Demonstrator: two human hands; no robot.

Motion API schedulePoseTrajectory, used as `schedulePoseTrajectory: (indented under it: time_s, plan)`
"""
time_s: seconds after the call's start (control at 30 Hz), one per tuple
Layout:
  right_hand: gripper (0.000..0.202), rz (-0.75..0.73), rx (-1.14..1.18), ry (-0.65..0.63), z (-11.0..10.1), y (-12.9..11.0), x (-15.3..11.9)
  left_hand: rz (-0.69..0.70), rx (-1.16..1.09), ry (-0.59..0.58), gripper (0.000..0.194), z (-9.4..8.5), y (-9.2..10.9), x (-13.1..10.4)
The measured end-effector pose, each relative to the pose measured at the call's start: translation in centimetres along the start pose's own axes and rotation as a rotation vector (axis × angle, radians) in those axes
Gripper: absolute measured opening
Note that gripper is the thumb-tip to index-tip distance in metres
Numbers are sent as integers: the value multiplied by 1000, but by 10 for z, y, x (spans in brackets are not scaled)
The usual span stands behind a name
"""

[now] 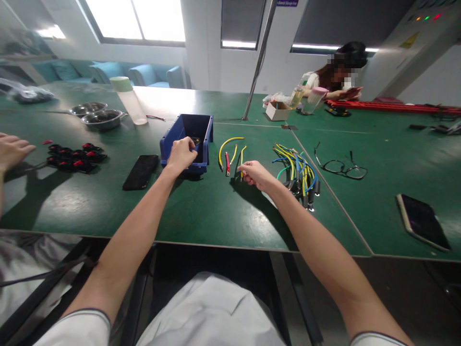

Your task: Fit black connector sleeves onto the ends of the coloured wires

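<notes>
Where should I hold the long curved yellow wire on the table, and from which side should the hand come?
Probably at the top of the arch of the long curved yellow wire, pinched from above. It lies flat on the green table, and that far part is free, while its lower end sits close to the red piece. The right hand is nearest.

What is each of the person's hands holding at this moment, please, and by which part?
The left hand grips the front rim of the blue bin. The right hand pinches a short yellow wire at its near end.
</notes>
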State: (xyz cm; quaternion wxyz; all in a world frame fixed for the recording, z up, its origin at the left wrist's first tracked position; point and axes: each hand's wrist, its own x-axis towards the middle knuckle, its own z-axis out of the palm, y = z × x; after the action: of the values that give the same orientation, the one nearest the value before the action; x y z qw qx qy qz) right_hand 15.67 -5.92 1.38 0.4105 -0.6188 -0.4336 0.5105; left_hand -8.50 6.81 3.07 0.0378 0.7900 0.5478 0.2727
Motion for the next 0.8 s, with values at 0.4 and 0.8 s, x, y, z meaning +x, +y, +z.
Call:
schedulePoseTrajectory:
  time_s: [0.4,0.8]
  plan:
    - [29,-103,119,12,-1,-2,0,22,-13,-27,24,-2,1,0]
    - [23,-171,213,110,-1,-4,1,-1,-35,25,16,0,1,-3]
